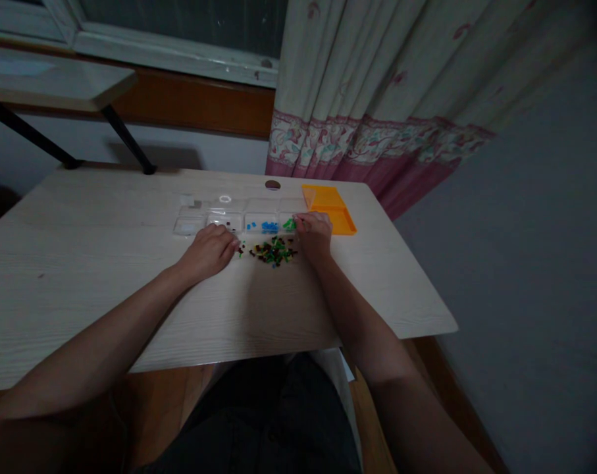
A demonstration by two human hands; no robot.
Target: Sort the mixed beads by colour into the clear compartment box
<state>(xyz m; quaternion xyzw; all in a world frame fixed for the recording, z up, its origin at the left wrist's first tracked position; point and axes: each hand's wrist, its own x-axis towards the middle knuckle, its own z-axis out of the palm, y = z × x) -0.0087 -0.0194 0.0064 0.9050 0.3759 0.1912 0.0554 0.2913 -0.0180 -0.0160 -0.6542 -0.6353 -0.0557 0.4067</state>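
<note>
A clear plastic compartment box (199,216) lies on the pale wooden table (91,263). Some of its cells hold blue pieces (265,226) and green pieces (289,224). In front of it lies a loose pile of small mixed beads (273,251), green, dark and yellow. My left hand (210,250) rests curled at the pile's left edge, fingertips pinched near a few stray beads. My right hand (314,234) is curled at the box's right end, fingertips pressed together over the green cell. What either pinch holds is too small to see.
An orange lid or tray (328,205) lies just right of the box near the table's far right corner. A cable hole (272,185) sits at the back edge. A curtain (377,99) hangs behind; a folding table (56,85) stands at far left.
</note>
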